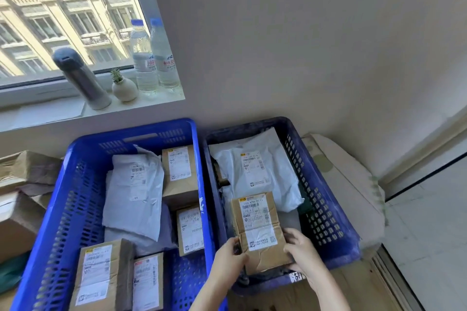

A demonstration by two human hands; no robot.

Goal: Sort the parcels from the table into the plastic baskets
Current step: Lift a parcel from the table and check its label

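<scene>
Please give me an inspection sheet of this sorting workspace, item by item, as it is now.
Surface: wooden top shows under the baskets, near edge only.
Job's things: bright blue basket holds boxes and grey mailers; dark blue basket holds a white mailer and a brown parcel.
Clutter: cardboard boxes at left; cushion at right.
Grippers: left hand and right hand grip the brown parcel's near end.
Cables: nothing seen.
Surroundings: window; sill with flask, small plant pot, two water bottles; grey wall.

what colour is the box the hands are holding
Brown cardboard box with a white label; head view shows it.
</scene>
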